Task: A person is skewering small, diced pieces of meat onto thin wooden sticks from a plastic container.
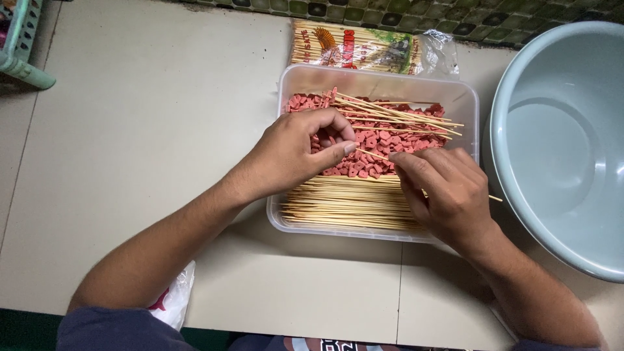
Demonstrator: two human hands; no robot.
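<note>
A clear plastic tub [459, 90] holds a heap of small red food pieces [380, 140] at the back and a neat stack of bamboo skewers [344, 203] at the front. Several loose skewers [403, 117] lie across the red pieces. My left hand [292, 156] hovers over the red heap with fingertips pinched together, seemingly on a red piece, though the piece itself is hidden. My right hand [445, 192] grips a single skewer [372, 155] whose tip points left toward my left fingertips.
A large pale blue basin [559, 140] stands at the right, close to the tub. A printed bag of skewers [364, 49] lies behind the tub. A green basket corner [23, 52] sits top left. A white plastic bag [174, 300] lies near my left forearm.
</note>
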